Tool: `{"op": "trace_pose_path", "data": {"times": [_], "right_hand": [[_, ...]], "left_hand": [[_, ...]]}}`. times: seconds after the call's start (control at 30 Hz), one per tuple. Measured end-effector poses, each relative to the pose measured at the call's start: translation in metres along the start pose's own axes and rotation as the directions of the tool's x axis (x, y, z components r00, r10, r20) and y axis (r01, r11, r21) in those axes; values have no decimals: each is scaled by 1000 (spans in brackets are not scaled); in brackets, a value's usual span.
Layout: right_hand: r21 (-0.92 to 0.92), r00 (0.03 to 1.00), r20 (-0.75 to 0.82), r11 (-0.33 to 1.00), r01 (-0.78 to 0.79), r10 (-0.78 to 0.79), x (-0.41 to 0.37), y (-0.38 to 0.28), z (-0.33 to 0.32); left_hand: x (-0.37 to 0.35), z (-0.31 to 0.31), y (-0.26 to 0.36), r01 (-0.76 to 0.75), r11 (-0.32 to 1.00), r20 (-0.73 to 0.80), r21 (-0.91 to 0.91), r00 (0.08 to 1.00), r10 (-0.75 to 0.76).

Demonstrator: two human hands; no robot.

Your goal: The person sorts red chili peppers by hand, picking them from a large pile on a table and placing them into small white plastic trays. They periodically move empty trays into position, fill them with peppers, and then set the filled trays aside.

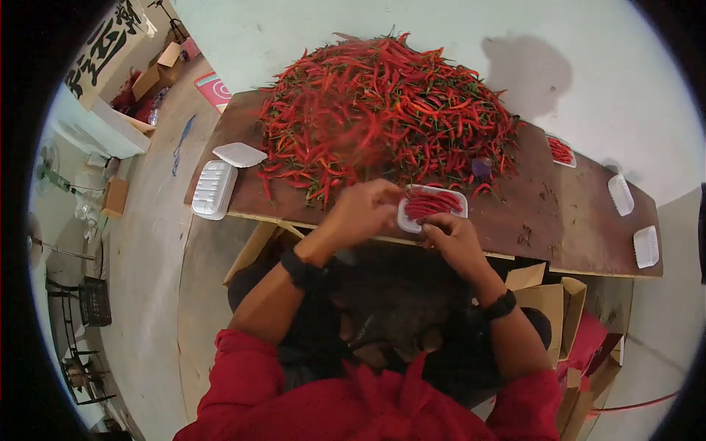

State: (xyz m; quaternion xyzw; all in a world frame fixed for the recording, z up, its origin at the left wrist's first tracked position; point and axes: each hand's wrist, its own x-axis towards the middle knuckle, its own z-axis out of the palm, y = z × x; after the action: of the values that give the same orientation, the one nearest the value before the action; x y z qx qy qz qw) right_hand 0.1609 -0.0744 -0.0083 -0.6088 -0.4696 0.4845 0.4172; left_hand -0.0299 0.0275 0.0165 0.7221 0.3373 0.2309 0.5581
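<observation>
A small white foam tray sits near the table's front edge, with several red chili peppers lying side by side in it. My left hand is at the tray's left side, fingers bent toward it and partly smeared by motion; whether they hold anything does not show. Over the near rim, my right hand has thumb and fingertips pinched together by the chilies' ends; what lies between them is hidden. Behind both hands rises a large heap of red chilies with green stems.
Stacked white trays and a tilted one stand at the table's left end. On the right are a filled tray and two white trays. A purple object lies by the heap. Cardboard boxes stand below.
</observation>
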Motion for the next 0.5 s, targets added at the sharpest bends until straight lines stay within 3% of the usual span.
{"op": "trace_pose_path", "data": {"times": [0.1, 0.17, 0.2, 0.27, 0.3, 0.37, 0.43, 0.47, 0.5], "right_hand": [[-59, 999, -33, 998, 15, -17, 1, 11, -1], [117, 990, -133, 992, 56, -40, -5, -3, 0], [120, 990, -134, 991, 55, -39, -8, -6, -4], [106, 972, 221, 992, 61, -83, -14, -9, -10], [110, 972, 219, 992, 59, -82, -17, -7, -11], [-30, 872, 488, 999, -25, 36, -24, 0, -10], [-112, 851, 515, 992, -58, 108, -32, 4, -5], [-196, 824, 538, 977, -84, 179, -37, 6, -2], [-168, 853, 503, 984, -60, 138, -38, 22, 3]], "left_hand": [[-7, 12, 3, 95, 994, 150, -60, 985, -85], [-13, 16, 8, 115, 991, 229, -66, 969, -97], [-17, 15, 14, 126, 992, 320, -27, 941, -110], [-23, 12, 18, 135, 991, 409, 16, 903, -130], [-26, 9, 17, 91, 994, 493, 59, 863, -109], [-30, 5, 12, 46, 994, 579, 98, 810, -94], [-31, 3, 5, 63, 986, 645, 152, 750, -147], [-31, 4, 5, 63, 987, 646, 151, 749, -147], [-30, 5, 8, 62, 977, 587, 204, 791, -173]]}}
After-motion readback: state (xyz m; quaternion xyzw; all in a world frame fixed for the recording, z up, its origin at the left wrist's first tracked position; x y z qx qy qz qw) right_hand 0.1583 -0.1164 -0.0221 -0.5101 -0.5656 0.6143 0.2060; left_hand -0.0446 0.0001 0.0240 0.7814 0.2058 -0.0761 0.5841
